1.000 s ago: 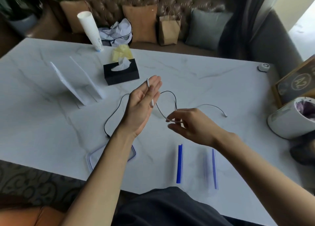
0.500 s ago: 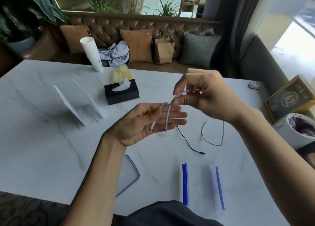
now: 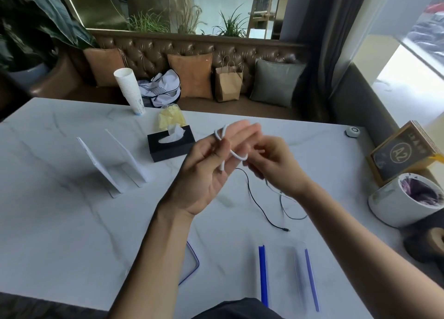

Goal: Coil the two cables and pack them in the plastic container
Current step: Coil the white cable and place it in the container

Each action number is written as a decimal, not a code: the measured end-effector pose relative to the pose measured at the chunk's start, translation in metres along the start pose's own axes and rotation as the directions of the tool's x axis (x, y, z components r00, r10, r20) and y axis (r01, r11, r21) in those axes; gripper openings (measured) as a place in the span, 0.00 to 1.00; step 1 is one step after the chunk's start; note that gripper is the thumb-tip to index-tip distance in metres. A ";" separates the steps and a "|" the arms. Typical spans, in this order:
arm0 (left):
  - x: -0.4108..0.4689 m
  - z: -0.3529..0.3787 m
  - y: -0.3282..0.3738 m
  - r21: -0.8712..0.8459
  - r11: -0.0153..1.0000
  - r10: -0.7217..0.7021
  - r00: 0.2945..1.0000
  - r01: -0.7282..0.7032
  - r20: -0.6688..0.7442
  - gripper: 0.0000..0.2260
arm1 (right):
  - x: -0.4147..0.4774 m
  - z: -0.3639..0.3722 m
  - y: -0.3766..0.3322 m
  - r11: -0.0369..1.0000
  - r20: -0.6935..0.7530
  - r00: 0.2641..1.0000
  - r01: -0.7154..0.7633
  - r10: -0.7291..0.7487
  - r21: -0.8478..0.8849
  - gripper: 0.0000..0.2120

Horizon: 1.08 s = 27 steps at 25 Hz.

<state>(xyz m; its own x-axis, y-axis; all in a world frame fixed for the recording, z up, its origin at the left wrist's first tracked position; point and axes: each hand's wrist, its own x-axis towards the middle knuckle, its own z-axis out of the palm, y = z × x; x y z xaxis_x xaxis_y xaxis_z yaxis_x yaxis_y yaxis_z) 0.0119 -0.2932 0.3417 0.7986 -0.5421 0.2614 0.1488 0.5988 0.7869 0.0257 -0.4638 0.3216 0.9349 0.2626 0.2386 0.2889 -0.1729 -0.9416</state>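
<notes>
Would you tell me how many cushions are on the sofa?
3: a tan cushion at left, a tan cushion in the middle, a grey cushion at right. More may sit outside the view.

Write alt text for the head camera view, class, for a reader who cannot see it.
Above a white marble table, a person's left hand holds a white cable looped around its fingers while the right hand feeds it. A black cable lies loose on the table, beside a black tissue box.

A white cable [image 3: 224, 148] is looped around the fingers of the raised left hand [image 3: 206, 172] and pinched by the right hand [image 3: 274, 164] above the marble table [image 3: 72, 222].
</notes>
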 end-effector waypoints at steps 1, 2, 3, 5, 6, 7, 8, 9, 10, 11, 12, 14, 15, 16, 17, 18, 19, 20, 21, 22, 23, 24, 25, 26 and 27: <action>0.001 -0.003 0.002 0.037 0.998 0.047 0.997 -0.045 -0.061 0.19 | -0.005 0.002 0.004 0.997 0.016 0.998 -0.068 0.068 -0.031 0.13; 0.002 -0.007 0.004 0.077 0.994 0.087 0.990 -0.078 -0.113 0.18 | -0.010 0.003 0.008 0.989 0.048 0.991 -0.120 0.124 -0.081 0.12; 0.004 -0.012 0.005 0.124 0.988 0.111 0.981 -0.092 -0.161 0.18 | -0.015 0.003 0.010 0.978 0.082 0.983 -0.154 0.167 -0.142 0.10; 0.006 -0.020 0.006 0.210 0.975 0.120 0.958 -0.065 -0.260 0.17 | -0.021 -0.001 0.012 0.945 0.126 0.972 -0.157 0.200 -0.288 0.08; 0.007 -0.024 0.005 0.237 0.971 0.115 0.946 -0.041 -0.304 0.17 | -0.022 -0.005 0.011 0.918 0.149 0.972 -0.115 0.183 -0.378 0.06; 0.007 -0.026 0.004 0.258 0.966 0.110 0.935 -0.020 -0.338 0.17 | -0.024 -0.010 0.009 0.881 0.185 0.970 -0.051 0.155 -0.470 0.05; 0.008 -0.029 0.002 0.281 0.960 0.111 0.925 -0.005 -0.363 0.17 | -0.025 -0.014 0.007 0.835 0.227 0.965 0.016 0.132 -0.550 0.04; 0.010 -0.031 0.001 0.302 0.953 0.115 0.916 0.007 -0.385 0.17 | -0.025 -0.017 0.005 0.791 0.261 0.958 0.066 0.121 -0.609 0.03; 0.011 -0.035 0.000 0.320 0.947 0.118 0.905 0.021 -0.409 0.18 | -0.026 -0.020 0.002 0.757 0.278 0.953 0.096 0.117 -0.646 0.04; 0.015 -0.037 -0.002 0.324 0.945 0.104 0.896 0.046 -0.432 0.18 | -0.026 -0.023 -0.002 0.732 0.285 0.952 0.119 0.107 -0.671 0.04; 0.018 -0.041 -0.003 0.334 0.939 0.081 0.891 0.083 -0.448 0.20 | -0.025 -0.024 -0.008 0.715 0.298 0.952 0.158 0.074 -0.681 0.04; 0.023 -0.045 -0.007 0.361 0.909 -0.027 0.894 0.208 -0.447 0.31 | -0.020 -0.028 -0.023 0.681 0.332 0.942 0.269 -0.040 -0.680 0.06; 0.024 -0.045 -0.008 0.352 0.889 -0.122 0.893 0.292 -0.432 0.37 | -0.015 -0.031 -0.032 0.670 0.340 0.935 0.315 -0.098 -0.672 0.07; 0.024 -0.045 -0.009 0.324 0.873 -0.225 0.892 0.363 -0.393 0.42 | -0.008 -0.035 -0.041 0.659 0.332 0.930 0.348 -0.155 -0.667 0.07; 0.023 -0.042 -0.009 0.305 0.855 -0.317 0.889 0.419 -0.331 0.45 | -0.001 -0.039 -0.049 0.653 0.313 0.928 0.366 -0.201 -0.664 0.06; 0.022 -0.038 -0.008 0.297 0.839 -0.387 0.884 0.456 -0.263 0.48 | 0.006 -0.042 -0.056 0.659 0.286 0.929 0.368 -0.233 -0.656 0.05; 0.020 -0.032 -0.005 0.296 0.822 -0.441 0.872 0.487 -0.211 0.49 | 0.012 -0.044 -0.061 0.678 0.260 0.932 0.362 -0.252 -0.640 0.03; 0.019 -0.027 -0.002 0.291 0.804 -0.489 0.855 0.518 -0.171 0.51 | 0.017 -0.045 -0.064 0.702 0.240 0.936 0.353 -0.259 -0.618 0.03; 0.016 -0.022 0.001 0.287 0.789 -0.531 0.838 0.543 -0.126 0.53 | 0.021 -0.047 -0.066 0.730 0.219 0.943 0.333 -0.251 -0.597 0.04; 0.014 -0.019 0.004 0.286 0.784 -0.558 0.827 0.551 -0.068 0.55 | 0.024 -0.048 -0.067 0.760 0.198 0.954 0.301 -0.227 -0.577 0.06; 0.012 -0.015 0.008 0.290 0.786 -0.570 0.822 0.546 -0.003 0.57 | 0.027 -0.049 -0.066 0.794 0.178 0.964 0.263 -0.197 -0.548 0.08; 0.009 -0.013 0.011 0.299 0.789 -0.575 0.817 0.536 0.052 0.58 | 0.029 -0.050 -0.065 0.830 0.157 0.972 0.230 -0.173 -0.508 0.09; 0.008 -0.010 0.013 0.320 0.789 -0.578 0.810 0.524 0.098 0.58 | 0.031 -0.050 -0.063 0.860 0.141 0.978 0.205 -0.157 -0.467 0.10; 0.007 -0.008 0.015 0.344 0.787 -0.580 0.804 0.512 0.128 0.58 | 0.032 -0.049 -0.060 0.880 0.133 0.980 0.192 -0.148 -0.434 0.09; 0.007 -0.006 0.016 0.346 0.794 -0.573 0.805 0.499 0.153 0.57 | 0.032 -0.046 -0.056 0.895 0.133 0.980 0.188 -0.146 -0.404 0.08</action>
<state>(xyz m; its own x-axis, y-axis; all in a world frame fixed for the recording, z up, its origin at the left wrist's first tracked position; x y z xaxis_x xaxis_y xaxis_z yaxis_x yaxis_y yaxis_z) 0.0230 -0.2841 0.3524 0.4688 -0.8697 -0.1545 0.3148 0.0011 0.9492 0.0487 -0.4896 0.3927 0.8472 0.4085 0.3397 0.5174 -0.4889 -0.7023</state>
